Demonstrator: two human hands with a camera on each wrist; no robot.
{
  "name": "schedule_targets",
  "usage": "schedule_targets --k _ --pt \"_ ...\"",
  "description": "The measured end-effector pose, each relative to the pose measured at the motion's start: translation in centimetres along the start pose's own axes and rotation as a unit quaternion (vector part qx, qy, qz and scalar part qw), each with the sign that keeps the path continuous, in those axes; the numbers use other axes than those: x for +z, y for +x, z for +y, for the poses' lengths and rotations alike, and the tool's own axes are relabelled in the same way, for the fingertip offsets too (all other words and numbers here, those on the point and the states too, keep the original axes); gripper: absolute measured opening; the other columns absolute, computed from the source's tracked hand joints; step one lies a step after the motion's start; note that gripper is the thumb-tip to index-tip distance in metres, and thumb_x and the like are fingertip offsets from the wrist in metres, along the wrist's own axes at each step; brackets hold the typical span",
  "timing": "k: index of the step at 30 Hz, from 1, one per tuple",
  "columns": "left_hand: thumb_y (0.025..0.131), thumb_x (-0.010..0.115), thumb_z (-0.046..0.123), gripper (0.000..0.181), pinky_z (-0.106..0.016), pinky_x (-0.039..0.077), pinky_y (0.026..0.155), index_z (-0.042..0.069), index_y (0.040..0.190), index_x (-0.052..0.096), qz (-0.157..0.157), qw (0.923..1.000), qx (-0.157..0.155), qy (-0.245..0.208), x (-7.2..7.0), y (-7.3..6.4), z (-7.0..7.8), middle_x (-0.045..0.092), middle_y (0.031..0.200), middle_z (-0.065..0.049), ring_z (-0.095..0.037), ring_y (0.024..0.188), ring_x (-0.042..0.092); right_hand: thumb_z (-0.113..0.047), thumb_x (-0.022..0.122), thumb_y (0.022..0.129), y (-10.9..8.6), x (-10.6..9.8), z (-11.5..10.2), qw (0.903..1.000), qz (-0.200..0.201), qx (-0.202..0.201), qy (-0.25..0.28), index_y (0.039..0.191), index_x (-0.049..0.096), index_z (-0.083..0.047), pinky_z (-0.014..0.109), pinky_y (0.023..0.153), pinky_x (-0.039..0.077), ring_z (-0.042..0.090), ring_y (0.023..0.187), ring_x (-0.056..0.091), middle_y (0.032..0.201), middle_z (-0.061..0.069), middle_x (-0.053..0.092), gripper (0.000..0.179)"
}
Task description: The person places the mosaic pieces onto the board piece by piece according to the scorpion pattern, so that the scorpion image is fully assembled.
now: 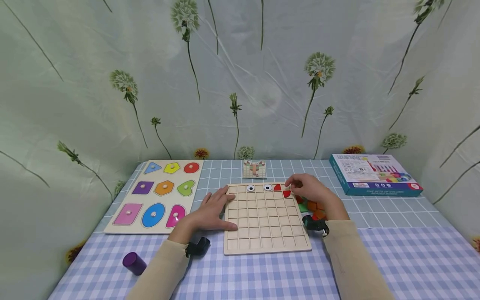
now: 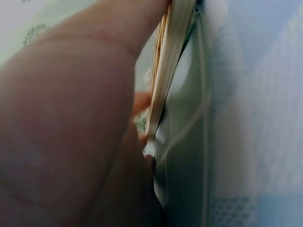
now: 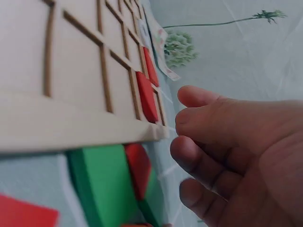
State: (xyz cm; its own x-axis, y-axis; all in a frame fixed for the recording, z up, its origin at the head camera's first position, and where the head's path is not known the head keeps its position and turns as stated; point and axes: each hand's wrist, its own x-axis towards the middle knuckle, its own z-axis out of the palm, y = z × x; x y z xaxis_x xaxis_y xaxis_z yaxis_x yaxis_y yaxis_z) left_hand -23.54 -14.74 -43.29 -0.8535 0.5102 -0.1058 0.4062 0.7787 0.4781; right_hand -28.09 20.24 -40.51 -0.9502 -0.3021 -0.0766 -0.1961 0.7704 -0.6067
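Your right hand [image 1: 315,191], the nearer one, has its fingers curled just right of the two red pieces [image 1: 286,193] near the grid board's [image 1: 268,252] far right corner; you can't quite tell whether they pinch anything. Your left hand [image 1: 211,214] spreads over the board's left edge.

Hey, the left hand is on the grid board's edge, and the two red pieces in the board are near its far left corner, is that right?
Not quite: in the head view, the two red pieces are near the grid board's far right corner. The left hand is on its edge, as you said.
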Motion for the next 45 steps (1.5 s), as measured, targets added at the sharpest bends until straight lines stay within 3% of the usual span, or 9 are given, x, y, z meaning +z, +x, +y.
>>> schedule_targets --k 6,18,26,36,45 --pt "0.076 0.078 0.06 0.098 -0.058 0.0 0.127 0.018 0.154 0.036 -0.003 1.0 -0.005 0.001 0.0 0.0 0.2 0.01 0.17 -0.009 -0.032 0.157 0.009 -0.012 0.062 0.095 -0.6 -1.1 0.8 0.9997 0.011 0.012 -0.015 0.112 0.071 -0.012 0.035 0.082 0.051 0.026 0.094 0.055 0.102 0.009 0.064 0.019" --pt "0.076 0.078 0.06 0.097 -0.059 0.001 0.126 0.016 0.153 0.038 0.001 1.0 0.002 -0.005 0.0 0.1 0.2 0.012 0.169 -0.011 -0.033 0.157 0.009 -0.011 0.069 0.091 -1.5 -2.1 2.4 0.998 -0.045 0.037 -0.023 0.115 0.072 -0.01 0.045 0.09 0.055 0.03 0.102 0.057 0.114 0.016 0.066 0.024" --pt "0.075 0.078 0.06 0.097 -0.058 -0.001 0.126 0.018 0.153 0.037 0.0 1.0 -0.003 -0.001 0.0 0.0 0.1 0.011 0.17 -0.009 -0.032 0.157 0.009 -0.01 0.068 0.092 -1.7 -2.1 2.8 0.9978 -0.051 0.042 0.003 0.108 0.072 -0.007 0.045 0.091 0.054 0.027 0.099 0.057 0.113 0.015 0.068 0.016" --pt "0.076 0.078 0.06 0.097 -0.057 -0.001 0.127 0.019 0.153 0.037 0.003 1.0 -0.006 0.003 0.1 0.0 0.0 0.01 0.17 -0.008 -0.031 0.157 0.008 -0.014 0.071 0.09 -1.2 -1.8 2.8 0.9984 -0.001 0.057 0.004 0.103 0.063 -0.008 0.03 0.076 0.049 0.025 0.091 0.055 0.097 0.011 0.062 0.015" --pt "0.076 0.078 0.06 0.098 -0.058 0.001 0.126 0.017 0.153 0.038 0.003 1.0 -0.001 -0.002 0.1 0.2 0.1 0.011 0.169 -0.01 -0.032 0.157 0.01 -0.013 0.061 0.097 -0.8 -1.4 2.5 0.9969 0.05 0.061 -0.001 0.112 0.064 -0.012 0.028 0.074 0.051 0.029 0.097 0.055 0.107 0.014 0.062 0.015"
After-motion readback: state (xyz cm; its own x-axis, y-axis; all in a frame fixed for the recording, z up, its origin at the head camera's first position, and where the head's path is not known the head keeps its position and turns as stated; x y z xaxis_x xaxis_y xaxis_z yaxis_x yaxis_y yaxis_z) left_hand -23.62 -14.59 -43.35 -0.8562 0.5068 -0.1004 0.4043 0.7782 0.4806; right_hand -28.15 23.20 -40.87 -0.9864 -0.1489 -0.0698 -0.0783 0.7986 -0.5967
